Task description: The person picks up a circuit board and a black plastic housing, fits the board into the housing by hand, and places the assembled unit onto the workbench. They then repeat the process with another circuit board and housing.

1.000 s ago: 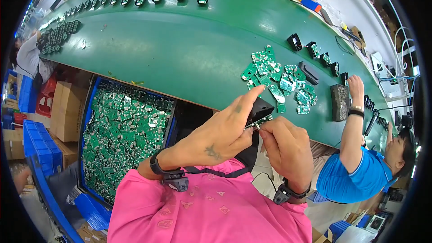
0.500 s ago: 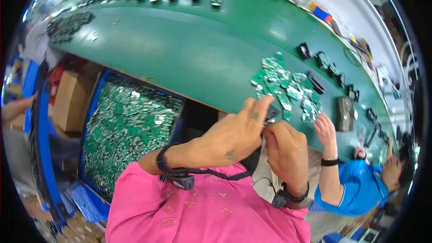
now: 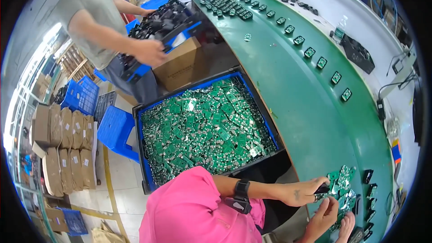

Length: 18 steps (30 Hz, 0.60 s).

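My left hand (image 3: 297, 192) is closed around a small black plastic housing (image 3: 321, 189), over the near edge of the green table (image 3: 297, 94). Just below it, my right hand (image 3: 325, 216) has its fingers pinched together; what they hold, if anything, is hidden. Beside both hands lies a loose pile of green circuit boards (image 3: 344, 177). A co-worker's hand (image 3: 346, 227) reaches to the lower side of that pile. Several black housings (image 3: 371, 191) stand in a line to the right of it.
A large crate (image 3: 141, 148) full of circuit boards stands left of the table. Black housings with boards (image 3: 309, 52) form a row along the table toward a far cluster (image 3: 225, 5). A person (image 3: 96, 29) handles a crate of black parts near a cardboard box (image 3: 177, 68) and a blue stool (image 3: 117, 128).
My view has swung left, so the crate of boards sits mid-picture and the person with the black parts shows. Both hands stay together near the board pile, the left still on the black housing.
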Tool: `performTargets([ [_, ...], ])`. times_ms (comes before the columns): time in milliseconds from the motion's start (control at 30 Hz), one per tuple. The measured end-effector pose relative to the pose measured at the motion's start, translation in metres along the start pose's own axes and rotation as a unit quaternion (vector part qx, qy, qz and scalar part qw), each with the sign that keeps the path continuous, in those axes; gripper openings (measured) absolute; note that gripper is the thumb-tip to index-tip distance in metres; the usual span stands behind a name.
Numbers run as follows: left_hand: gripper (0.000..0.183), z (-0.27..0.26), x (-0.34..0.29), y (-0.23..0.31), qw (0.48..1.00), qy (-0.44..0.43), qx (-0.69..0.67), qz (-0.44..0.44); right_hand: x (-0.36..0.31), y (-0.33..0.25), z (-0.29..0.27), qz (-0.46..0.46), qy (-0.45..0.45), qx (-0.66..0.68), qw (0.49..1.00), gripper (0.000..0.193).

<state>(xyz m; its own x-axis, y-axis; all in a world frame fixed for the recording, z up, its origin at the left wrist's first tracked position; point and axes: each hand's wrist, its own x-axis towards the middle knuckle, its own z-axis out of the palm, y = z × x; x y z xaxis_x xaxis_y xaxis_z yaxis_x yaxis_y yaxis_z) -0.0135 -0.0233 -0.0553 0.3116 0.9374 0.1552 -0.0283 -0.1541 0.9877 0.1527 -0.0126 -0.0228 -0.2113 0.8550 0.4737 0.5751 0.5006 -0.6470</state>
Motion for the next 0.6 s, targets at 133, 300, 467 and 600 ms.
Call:
performTargets([
  [133, 0.052, -0.01, -0.003, 0.004, 0.984, -0.036, -0.141, -0.106, -0.003, 0.01, -0.005, 0.139, -0.166, 0.027, 0.976, 0.03],
  [300, 0.045, 0.003, -0.002, -0.006, 0.964, 0.074, -0.239, -0.09, -0.024, 0.012, 0.025, 0.222, -0.001, 0.224, 0.949, 0.015],
  [467, 0.046, -0.007, -0.003, -0.001, 0.949, 0.057, -0.286, -0.121, -0.033, 0.03, 0.029, 0.267, 0.031, 0.395, 0.878, 0.014],
  [600, 0.043, -0.002, -0.003, -0.01, 0.923, 0.048, -0.368, -0.103, -0.021, 0.001, 0.007, 0.327, 0.002, 0.356, 0.875, 0.022],
])
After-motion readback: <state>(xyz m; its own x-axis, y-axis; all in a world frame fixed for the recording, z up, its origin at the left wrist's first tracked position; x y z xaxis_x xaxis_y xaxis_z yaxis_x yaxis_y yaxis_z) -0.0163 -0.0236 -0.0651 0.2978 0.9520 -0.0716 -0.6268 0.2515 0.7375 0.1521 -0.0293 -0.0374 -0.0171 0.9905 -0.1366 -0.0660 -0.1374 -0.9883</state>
